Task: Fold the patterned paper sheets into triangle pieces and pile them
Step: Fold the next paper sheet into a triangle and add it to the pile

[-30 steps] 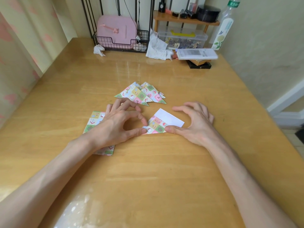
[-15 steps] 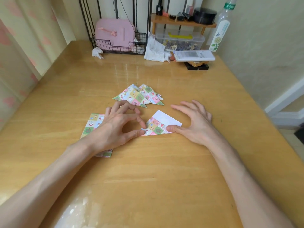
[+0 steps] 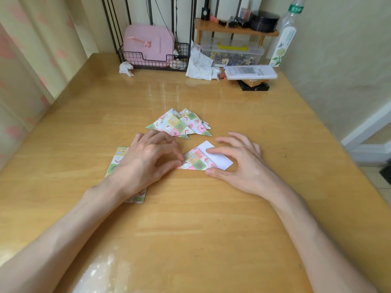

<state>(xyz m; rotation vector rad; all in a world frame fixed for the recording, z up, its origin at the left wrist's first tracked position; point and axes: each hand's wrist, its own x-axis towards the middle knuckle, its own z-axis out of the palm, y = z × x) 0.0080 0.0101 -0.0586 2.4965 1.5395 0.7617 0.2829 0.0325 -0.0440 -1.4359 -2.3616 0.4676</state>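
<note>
A part-folded patterned sheet [image 3: 197,160] lies at the table's centre, its white flap [image 3: 220,158] turned up on the right. My left hand [image 3: 148,157] has curled fingers, and its thumb and forefinger pinch the sheet's left corner. My right hand [image 3: 243,163] lays a straight forefinger across the white flap while its thumb presses the sheet's near edge. Just behind sits a pile of folded patterned triangles [image 3: 177,125]. A stack of flat patterned sheets [image 3: 116,161] lies under my left hand and wrist, mostly hidden.
The wooden table [image 3: 190,229] ends at a wall on the right. Along the back stand a wire basket with a pink case [image 3: 148,47], crumpled tissues [image 3: 198,64], a clear box [image 3: 232,52], a remote [image 3: 250,71] and a bottle [image 3: 285,39].
My right forefinger has come down onto the white flap, where before the fingers hovered spread behind the sheet. My left hand keeps its pinch on the corner.
</note>
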